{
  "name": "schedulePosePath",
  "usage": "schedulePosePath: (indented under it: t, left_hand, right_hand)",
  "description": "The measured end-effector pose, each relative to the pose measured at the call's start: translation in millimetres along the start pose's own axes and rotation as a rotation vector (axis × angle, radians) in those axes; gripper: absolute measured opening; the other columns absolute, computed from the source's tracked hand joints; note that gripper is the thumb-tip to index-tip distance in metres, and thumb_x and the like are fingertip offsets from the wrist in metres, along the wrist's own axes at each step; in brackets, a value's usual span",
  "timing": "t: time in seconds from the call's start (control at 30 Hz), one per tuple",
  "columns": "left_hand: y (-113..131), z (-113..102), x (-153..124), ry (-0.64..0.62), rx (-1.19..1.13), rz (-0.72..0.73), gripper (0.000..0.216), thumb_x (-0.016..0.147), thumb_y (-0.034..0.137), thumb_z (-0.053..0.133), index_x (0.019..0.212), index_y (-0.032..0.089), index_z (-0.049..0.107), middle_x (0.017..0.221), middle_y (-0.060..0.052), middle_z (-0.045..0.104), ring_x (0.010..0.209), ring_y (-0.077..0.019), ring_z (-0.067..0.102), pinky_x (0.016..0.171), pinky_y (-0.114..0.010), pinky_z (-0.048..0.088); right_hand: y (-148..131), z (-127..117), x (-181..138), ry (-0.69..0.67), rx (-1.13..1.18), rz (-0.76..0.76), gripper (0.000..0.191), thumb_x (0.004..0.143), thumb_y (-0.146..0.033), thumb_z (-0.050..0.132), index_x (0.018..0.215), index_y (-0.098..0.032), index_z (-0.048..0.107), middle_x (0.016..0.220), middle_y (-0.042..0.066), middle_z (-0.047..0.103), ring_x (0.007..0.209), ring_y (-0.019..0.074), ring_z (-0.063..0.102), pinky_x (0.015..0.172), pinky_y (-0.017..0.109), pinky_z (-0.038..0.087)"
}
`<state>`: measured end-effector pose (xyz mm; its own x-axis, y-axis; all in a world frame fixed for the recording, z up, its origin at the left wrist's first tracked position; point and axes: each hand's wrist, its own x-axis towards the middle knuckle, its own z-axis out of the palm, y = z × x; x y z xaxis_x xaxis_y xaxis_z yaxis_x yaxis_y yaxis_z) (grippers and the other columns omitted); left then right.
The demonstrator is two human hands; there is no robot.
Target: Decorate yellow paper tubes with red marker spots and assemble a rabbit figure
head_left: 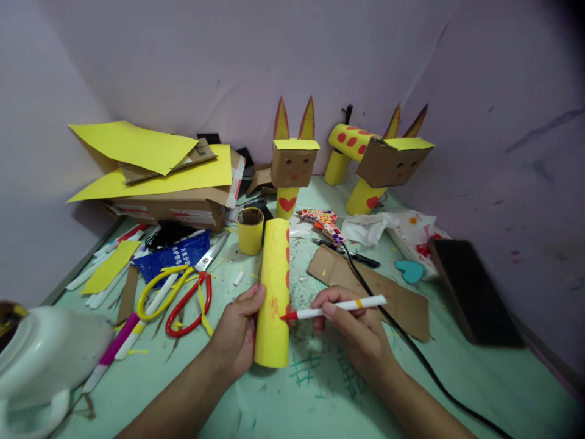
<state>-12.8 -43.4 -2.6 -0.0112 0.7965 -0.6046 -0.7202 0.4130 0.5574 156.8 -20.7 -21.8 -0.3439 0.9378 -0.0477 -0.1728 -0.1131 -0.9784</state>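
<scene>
A yellow paper tube [273, 268] stands tilted away from me above the green tabletop. My left hand [237, 329] is closed around its lower left side, thumb on the front. Red filled spots run along the tube's right edge, with faint outlined circles beside them and an orange-red scribble low on the front. In my right hand [350, 326] is a white marker [347, 306] with a red tip, pinched between thumb and fingers. Its tip meets the tube next to the scribble. Behind the tube's top stands a box-headed cardboard figure [295, 163] with pointed ears.
Red and yellow scissors [201, 280], several markers and a short yellow tube [250, 231] lie left. A patterned glue gun [322, 224] trails a black cable past my right hand. Cardboard [402, 305], a phone [473, 289] and a spotted figure [388, 161] are right; a white jug [59, 341] is front left.
</scene>
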Motion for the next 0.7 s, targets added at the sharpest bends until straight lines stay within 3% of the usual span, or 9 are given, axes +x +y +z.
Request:
schedulePosePath:
  t: [0.5, 0.7]
  left_hand:
    - [-0.9, -2.0, 1.2, -0.043, -0.008, -0.003, 0.019, 0.085, 0.018, 0.049, 0.097, 0.008, 0.061, 0.071, -0.011, 0.071, 0.059, -0.0193, 0.066, 0.061, -0.032, 0.055]
    - [-0.1, 0.5, 1.2, 0.019, -0.011, -0.002, 0.019, 0.085, 0.017, 0.048, 0.098, 0.008, 0.059, 0.07, -0.01, 0.07, 0.055, -0.0172, 0.064, 0.058, -0.03, 0.055]
  right_hand:
    - [-2.4, 7.5, -2.6, 0.087, -0.061, -0.061, 0.015, 0.074, -0.034, 0.062, 0.078, -0.02, 0.064, 0.064, 0.001, 0.063, 0.058, 0.0139, 0.052, 0.052, 0.023, 0.037]
    - [-0.9, -0.2, -0.9, 0.011, -0.104, -0.12, 0.01, 0.071, -0.028, 0.062, 0.074, -0.019, 0.065, 0.063, 0.002, 0.06, 0.055, 0.0144, 0.05, 0.049, 0.024, 0.035]
